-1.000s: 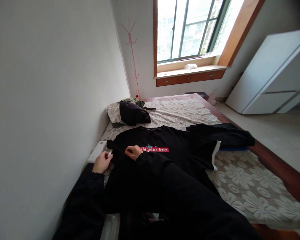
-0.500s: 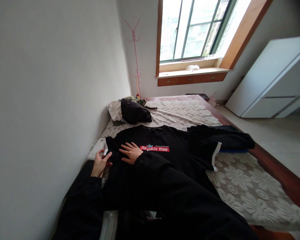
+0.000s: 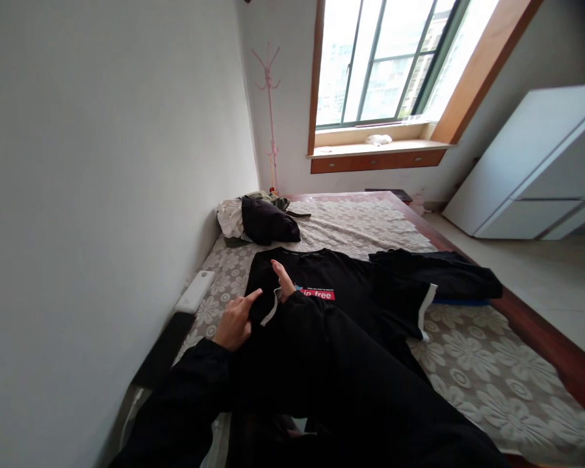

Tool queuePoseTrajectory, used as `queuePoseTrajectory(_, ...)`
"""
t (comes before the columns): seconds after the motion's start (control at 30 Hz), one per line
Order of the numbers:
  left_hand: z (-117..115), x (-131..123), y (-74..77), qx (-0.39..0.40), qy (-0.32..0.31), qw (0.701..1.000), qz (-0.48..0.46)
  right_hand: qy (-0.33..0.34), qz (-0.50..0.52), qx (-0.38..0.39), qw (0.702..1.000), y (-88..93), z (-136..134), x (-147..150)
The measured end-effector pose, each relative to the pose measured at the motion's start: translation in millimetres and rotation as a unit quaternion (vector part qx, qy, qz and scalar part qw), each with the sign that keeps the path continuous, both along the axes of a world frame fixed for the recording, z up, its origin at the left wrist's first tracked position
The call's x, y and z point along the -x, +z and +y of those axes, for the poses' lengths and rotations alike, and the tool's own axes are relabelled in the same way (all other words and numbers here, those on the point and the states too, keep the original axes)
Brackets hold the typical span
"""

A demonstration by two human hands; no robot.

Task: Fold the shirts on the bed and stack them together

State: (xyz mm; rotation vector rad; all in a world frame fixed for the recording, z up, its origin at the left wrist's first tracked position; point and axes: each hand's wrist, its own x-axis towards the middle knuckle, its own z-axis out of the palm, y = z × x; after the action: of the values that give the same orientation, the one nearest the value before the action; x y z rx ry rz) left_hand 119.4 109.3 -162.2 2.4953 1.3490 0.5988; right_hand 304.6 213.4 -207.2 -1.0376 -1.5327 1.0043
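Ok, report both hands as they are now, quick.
Left hand: index finger out, others curled; whether it grips the shirt cannot be told.
Right hand: open, seen edge-on, at the sleeve's white trim; nothing visible in it.

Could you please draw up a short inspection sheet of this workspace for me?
Surface: floral cover with a reddish-brown wooden edge.
Things at hand: black T-shirt laid out; one white-trimmed sleeve turned inward over its body, the other spread outward.
Clutter: clothes pile by the wall; dark folded clothing at the right; white flat object at the left.
Hands: left hand and right hand both near the inward sleeve's trim; whether either grips cloth cannot be told.
Cables: nothing seen.
Surroundings: window, pink coat rack, large white unit.
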Motion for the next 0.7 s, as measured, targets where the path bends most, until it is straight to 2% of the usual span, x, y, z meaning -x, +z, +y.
queuePoseTrajectory(0.13, 0, 13, -10.6, -0.032, -0.013, 0.999, -0.016, -0.051, 0.053, 0.025, 0.997, -6.2, -5, 2)
queuePoseTrajectory(0.27, -3, 20, -12.2, -0.053, -0.001, 0.998, -0.018, -0.153, 0.012, -0.002, 0.988, -8.6, -10, 4)
queuePoseTrajectory(0.33, -6, 23, -11.3, -0.063, 0.009, 0.998, -0.018, -0.18, -0.003, -0.014, 0.983, -7.1, -10, 1)
queuePoseTrajectory(0.53, -14, 29, -6.8, -0.067, -0.027, 0.997, 0.035, -0.192, -0.05, -0.051, 0.979, -1.3, -9, -8)
queuePoseTrajectory(0.7, -18, 31, -1.9, -0.036, -0.034, 0.997, 0.062, -0.184, -0.098, -0.048, 0.977, -3.5, -10, -7)
